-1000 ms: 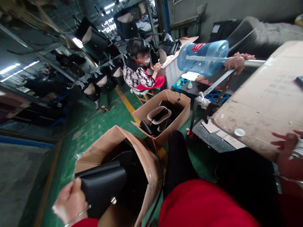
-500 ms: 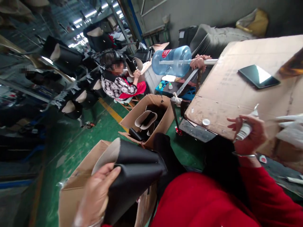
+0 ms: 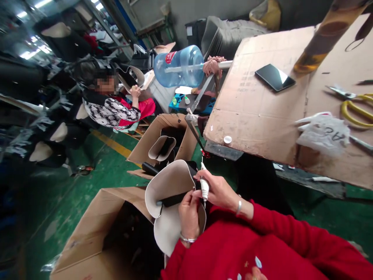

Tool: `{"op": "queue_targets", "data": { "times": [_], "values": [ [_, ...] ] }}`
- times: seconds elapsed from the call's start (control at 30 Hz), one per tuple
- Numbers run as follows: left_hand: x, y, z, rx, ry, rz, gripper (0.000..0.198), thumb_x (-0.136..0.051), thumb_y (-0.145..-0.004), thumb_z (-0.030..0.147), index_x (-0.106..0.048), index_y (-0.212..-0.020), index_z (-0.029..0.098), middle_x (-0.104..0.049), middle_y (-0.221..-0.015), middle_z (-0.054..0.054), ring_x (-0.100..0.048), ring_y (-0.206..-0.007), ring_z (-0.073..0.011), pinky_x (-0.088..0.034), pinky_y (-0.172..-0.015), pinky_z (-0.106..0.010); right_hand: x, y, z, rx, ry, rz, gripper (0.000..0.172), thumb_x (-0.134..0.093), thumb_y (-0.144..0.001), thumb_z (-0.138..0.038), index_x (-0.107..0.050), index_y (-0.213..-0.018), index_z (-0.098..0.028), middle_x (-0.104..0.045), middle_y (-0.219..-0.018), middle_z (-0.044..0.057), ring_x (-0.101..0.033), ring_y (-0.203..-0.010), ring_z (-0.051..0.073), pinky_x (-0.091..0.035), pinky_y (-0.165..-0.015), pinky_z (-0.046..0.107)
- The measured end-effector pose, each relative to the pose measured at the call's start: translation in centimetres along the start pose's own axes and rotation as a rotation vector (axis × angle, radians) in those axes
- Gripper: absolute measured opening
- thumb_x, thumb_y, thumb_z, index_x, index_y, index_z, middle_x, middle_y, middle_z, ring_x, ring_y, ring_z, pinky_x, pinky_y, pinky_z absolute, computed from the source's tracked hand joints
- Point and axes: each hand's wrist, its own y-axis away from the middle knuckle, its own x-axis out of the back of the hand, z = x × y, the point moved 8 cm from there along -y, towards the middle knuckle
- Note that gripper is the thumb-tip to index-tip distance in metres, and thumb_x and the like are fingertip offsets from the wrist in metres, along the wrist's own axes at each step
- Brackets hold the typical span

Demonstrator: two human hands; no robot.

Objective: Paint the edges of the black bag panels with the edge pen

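1. Head view, nearest first: my left hand point(image 3: 189, 217) pinches the panel point(image 3: 167, 186) at a black strip on its pale lining, thumb on top. I judge this keeps the curled sheet open toward me, over my lap.
2. My right hand point(image 3: 217, 190) is curled round a small white tube point(image 3: 204, 186), held pen-fashion just beside that strip. That grip probably makes the tip easy to steer.
3. An open box point(image 3: 87, 233) sits low at my left, near the panel, with dark stock inside.
4. A second box point(image 3: 175, 124) lies beyond it and holds more curled pieces.
5. On my right, the cardboard-topped table point(image 3: 256, 116) has a cap point(image 3: 227, 139) near its front edge. The phone point(image 3: 274, 77) and scissors point(image 3: 357, 111) lie farther back, well apart from my hands.
6. Farthest off, a seated co-worker point(image 3: 113, 111) handles a similar piece, with a water bottle point(image 3: 179, 66) near them.
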Motion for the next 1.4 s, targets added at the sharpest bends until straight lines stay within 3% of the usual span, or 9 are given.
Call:
{"op": "queue_targets", "data": {
  "times": [0.1,0.23,0.4,0.5,0.67,0.8,1.0,1.17,1.4],
  "values": [
    [-1.7,0.6,-1.0,0.084,0.183,-0.099,0.038,-0.079,-0.073,0.043,-0.077,-0.105,0.021,-0.077,-0.095,-0.006,-0.072,-0.090,-0.0252,-0.055,-0.083,-0.034,-0.8,0.6,0.8,-0.047,0.008,-0.009,0.053,-0.078,-0.084,-0.039,-0.049,-0.125,-0.024,-0.068,-0.096,0.003,-0.066,-0.075,0.019,-0.048,-0.065,0.025],
    [-2.7,0.3,-0.9,0.102,0.302,-0.100,0.027,-0.077,-0.070,0.027,-0.078,-0.096,0.019,-0.077,-0.094,-0.007,-0.072,-0.086,-0.0221,-0.056,-0.081,-0.031,-1.3,0.9,1.9,-0.072,-0.042,0.041,0.040,-0.063,-0.090,-0.022,-0.047,-0.127,-0.025,-0.069,-0.102,0.004,-0.067,-0.077,0.018,-0.049,-0.069,0.026],
    [-2.6,0.1,0.8,0.116,0.073,-0.151,0.030,-0.074,-0.072,0.027,-0.080,-0.099,0.017,-0.078,-0.092,-0.009,-0.072,-0.079,-0.0219,-0.057,-0.075,-0.031,-2.0,1.0,3.8,-0.111,-0.023,0.075,0.038,-0.054,-0.084,-0.007,-0.053,-0.118,-0.024,-0.066,-0.078,-0.002,-0.064,-0.061,0.015,-0.043,-0.057,0.020],
    [-1.3,0.7,5.9,-0.047,-0.407,-0.197,0.026,-0.074,-0.078,0.034,-0.082,-0.097,0.020,-0.079,-0.097,-0.010,-0.073,-0.091,-0.0273,-0.057,-0.084,-0.035,-1.7,0.7,4.3,-0.038,-0.022,0.090,0.035,-0.057,-0.084,-0.007,-0.056,-0.115,-0.023,-0.072,-0.088,0.001,-0.070,-0.072,0.017,-0.047,-0.064,0.022],
    [1.2,1.4,19.4,-0.658,-0.948,-0.061,0.030,-0.068,-0.087,0.041,-0.077,-0.112,0.027,-0.073,-0.125,-0.006,-0.064,-0.121,-0.0287,-0.045,-0.113,-0.044,0.8,-2.1,4.2,0.123,-0.174,0.136,0.020,-0.061,-0.090,-0.018,-0.057,-0.109,-0.021,-0.075,-0.099,0.005,-0.073,-0.084,0.018,-0.052,-0.072,0.023],
    [1.0,-1.3,23.5,-0.807,-1.296,-0.256,0.057,-0.069,-0.086,0.050,-0.061,-0.138,0.026,-0.058,-0.148,-0.009,-0.050,-0.139,-0.0313,-0.036,-0.120,-0.052,2.5,-5.6,3.1,0.209,-0.285,0.112,0.012,-0.064,-0.088,-0.021,-0.062,-0.100,-0.019,-0.076,-0.097,0.005,-0.069,-0.077,0.016,-0.050,-0.068,0.023],
    [-0.2,-6.7,21.9,-0.483,-1.423,-0.744,0.076,-0.072,-0.083,0.051,-0.048,-0.151,0.027,-0.047,-0.158,-0.010,-0.047,-0.142,-0.0309,-0.042,-0.115,-0.044,3.5,-7.0,1.5,0.223,-0.431,0.038,0.013,-0.059,-0.096,-0.031,-0.061,-0.095,-0.018,-0.075,-0.098,0.005,-0.072,-0.089,0.020,-0.053,-0.077,0.027],
    [-2.9,-7.6,18.4,-0.233,-1.370,-0.897,0.075,-0.077,-0.077,0.043,-0.055,-0.146,0.026,-0.075,-0.120,-0.008,-0.072,-0.082,-0.0225,-0.057,-0.073,-0.030,4.0,-7.1,1.3,0.218,-0.416,0.068,0.015,-0.060,-0.095,-0.032,-0.063,-0.094,-0.017,-0.074,-0.095,0.005,-0.070,-0.088,0.019,-0.053,-0.077,0.027],
    [-7.1,-7.1,15.1,-0.197,-1.129,-1.056,0.059,-0.076,-0.077,0.035,-0.066,-0.133,0.022,-0.075,-0.107,-0.006,-0.069,-0.096,-0.0267,-0.056,-0.083,-0.035,3.7,-7.4,1.2,0.216,-0.513,0.095,0.023,-0.067,-0.091,-0.040,-0.062,-0.092,-0.017,-0.072,-0.094,0.005,-0.068,-0.086,0.019,-0.053,-0.080,0.029]
  ]
}}
